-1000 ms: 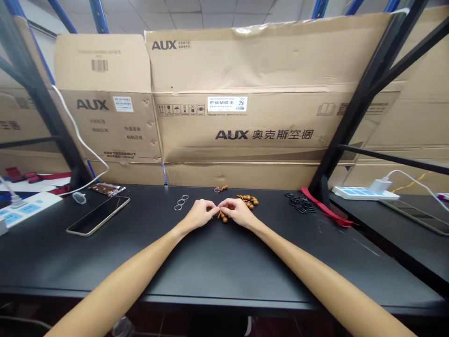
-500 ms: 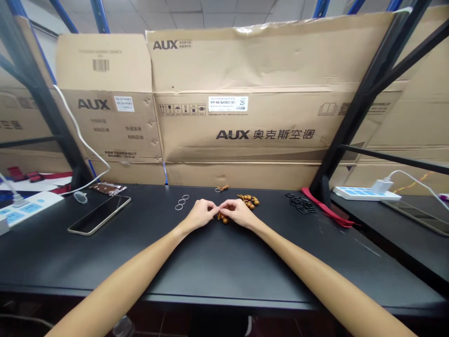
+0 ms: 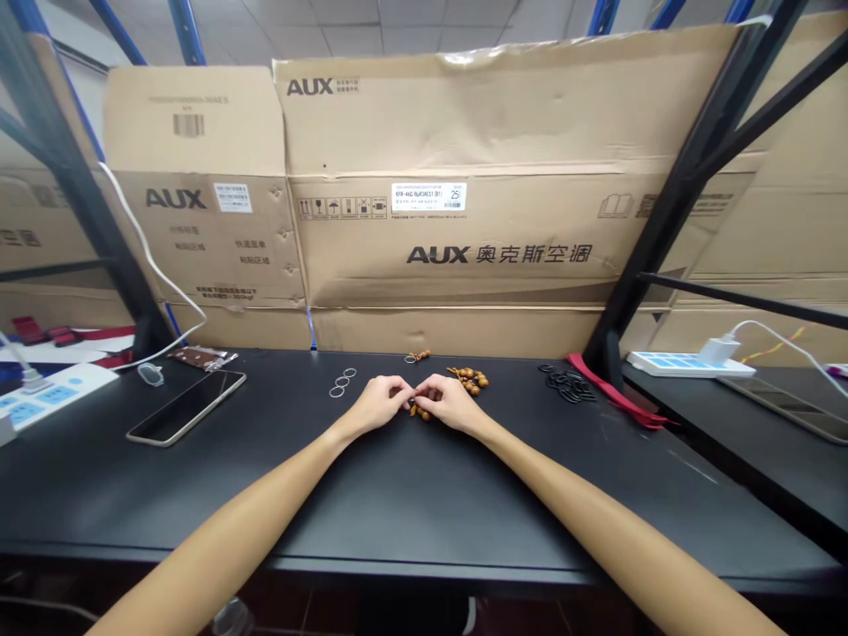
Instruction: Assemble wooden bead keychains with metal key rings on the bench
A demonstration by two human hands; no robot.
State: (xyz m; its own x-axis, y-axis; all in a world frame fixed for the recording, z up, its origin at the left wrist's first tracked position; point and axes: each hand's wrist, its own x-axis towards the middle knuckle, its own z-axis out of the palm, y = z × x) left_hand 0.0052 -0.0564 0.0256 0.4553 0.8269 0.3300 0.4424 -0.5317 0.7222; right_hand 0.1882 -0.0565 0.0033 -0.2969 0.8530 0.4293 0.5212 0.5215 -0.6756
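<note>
- The left hand (image 3: 380, 404) and right hand (image 3: 451, 402), both bare, sit close together above the matte black tabletop (image 3: 397, 495), the forearms angling in from the lower corners.
- Grip: both hands form a narrow pinch, their fingertips (image 3: 412, 392) meeting just above a strand of glossy brown wooden gourd-shaped beads (image 3: 420, 412). That strand lies on the tabletop between the palms, partly hidden by the fingers. Whether the fingertips hold a bead or a thread is too small to tell.
- Just right of the right hand lies a heap of similar polished brown wooden beads (image 3: 469, 380).
- Beyond the fingertips lies a small brown wooden bead piece (image 3: 417, 356).
- Left of the left hand lie three thin silvery metal rings (image 3: 341, 383), set in a short row.
- Further right is a loose pile of black plastic rings (image 3: 566, 386), touching a flat red fabric strap (image 3: 613, 396).
- Far left lies a black glass-fronted smartphone (image 3: 186, 407), beside a white-and-blue power strip (image 3: 56, 393).
- Behind everything, large corrugated tan cardboard AUX cartons (image 3: 437, 238) stand against the table's back edge, between black steel rack uprights (image 3: 662, 208).
</note>
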